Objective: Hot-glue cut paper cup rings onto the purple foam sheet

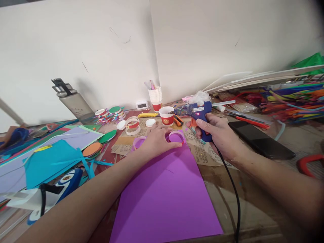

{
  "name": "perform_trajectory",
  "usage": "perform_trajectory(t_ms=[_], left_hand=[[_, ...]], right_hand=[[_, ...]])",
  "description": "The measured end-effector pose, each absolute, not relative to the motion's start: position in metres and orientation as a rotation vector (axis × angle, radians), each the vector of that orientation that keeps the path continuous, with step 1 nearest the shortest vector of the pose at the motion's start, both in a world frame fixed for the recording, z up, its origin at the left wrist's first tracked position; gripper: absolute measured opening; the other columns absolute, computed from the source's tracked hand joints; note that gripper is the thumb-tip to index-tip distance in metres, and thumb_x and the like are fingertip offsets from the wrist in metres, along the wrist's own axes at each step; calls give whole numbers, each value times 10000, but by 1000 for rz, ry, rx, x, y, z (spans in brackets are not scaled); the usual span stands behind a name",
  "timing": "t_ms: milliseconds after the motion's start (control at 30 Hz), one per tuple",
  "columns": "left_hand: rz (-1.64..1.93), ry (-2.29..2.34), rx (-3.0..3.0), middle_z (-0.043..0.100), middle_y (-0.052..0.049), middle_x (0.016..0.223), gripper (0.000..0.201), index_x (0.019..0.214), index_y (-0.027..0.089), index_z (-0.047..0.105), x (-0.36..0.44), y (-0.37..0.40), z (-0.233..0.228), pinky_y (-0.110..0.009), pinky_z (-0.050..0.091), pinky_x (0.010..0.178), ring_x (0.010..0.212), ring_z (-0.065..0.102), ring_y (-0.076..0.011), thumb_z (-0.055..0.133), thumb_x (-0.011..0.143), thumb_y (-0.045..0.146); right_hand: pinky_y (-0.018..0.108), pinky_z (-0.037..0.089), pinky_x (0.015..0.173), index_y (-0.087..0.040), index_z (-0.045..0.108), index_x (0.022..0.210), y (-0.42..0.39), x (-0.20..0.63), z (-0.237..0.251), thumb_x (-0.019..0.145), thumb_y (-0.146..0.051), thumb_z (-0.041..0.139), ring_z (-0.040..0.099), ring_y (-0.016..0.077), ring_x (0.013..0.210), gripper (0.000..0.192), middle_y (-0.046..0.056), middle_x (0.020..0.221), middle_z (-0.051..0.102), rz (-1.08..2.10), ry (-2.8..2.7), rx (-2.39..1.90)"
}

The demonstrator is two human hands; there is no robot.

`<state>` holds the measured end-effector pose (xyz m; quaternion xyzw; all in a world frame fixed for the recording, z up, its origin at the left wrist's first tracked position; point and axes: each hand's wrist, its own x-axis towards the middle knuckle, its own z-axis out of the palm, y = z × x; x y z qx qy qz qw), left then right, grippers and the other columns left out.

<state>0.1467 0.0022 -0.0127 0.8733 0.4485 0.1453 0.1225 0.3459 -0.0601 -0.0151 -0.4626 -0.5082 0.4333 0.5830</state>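
My right hand (217,131) is wrapped round the handle of a blue hot glue gun (204,108). A small light glows on its side, and its nozzle points left, at the rim of a red and white paper cup (166,118). My left hand (159,137) grips a ring cut from a paper cup (176,136) between thumb and fingers. That ring stands on the far end of a purple sheet (167,195). A second cup ring (136,144) is on the sheet, left of my left hand and partly hidden by it.
More cup rings (132,127) and a stack of cups (155,98) stand behind. A phone (260,140) lies right. Blue card (54,163) and a blue-white tool (67,184) are left, near a bottle (76,104). The gun's black cable (235,195) runs toward me.
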Motion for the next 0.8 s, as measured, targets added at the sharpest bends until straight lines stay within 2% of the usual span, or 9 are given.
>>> perform_trajectory(t_ms=[233, 533, 800], left_hand=[[446, 1289, 2499, 654, -64, 1171, 464, 1142, 260, 705, 147, 0, -12, -420, 447, 946, 1085, 568, -281, 684, 759, 521], [414, 1302, 2526, 677, -60, 1167, 493, 1179, 258, 697, 149, 3, -17, -425, 441, 993, 1099, 589, -291, 666, 771, 534], [460, 1282, 2558, 660, -73, 1200, 494, 1148, 255, 710, 146, 5, -24, -449, 413, 1027, 1178, 539, -295, 648, 777, 577]], right_hand=[[232, 356, 539, -236, 511, 811, -59, 346, -16, 858, -425, 638, 461, 109, 572, 233, -49, 646, 541, 1021, -1173, -1072], [225, 351, 531, -230, 517, 800, -60, 347, -16, 861, -443, 633, 460, 100, 572, 250, -42, 657, 557, 1006, -1188, -1093], [261, 334, 536, -225, 495, 758, -61, 352, -4, 845, -449, 619, 426, 115, 559, 270, -51, 632, 511, 853, -1357, -1285]])
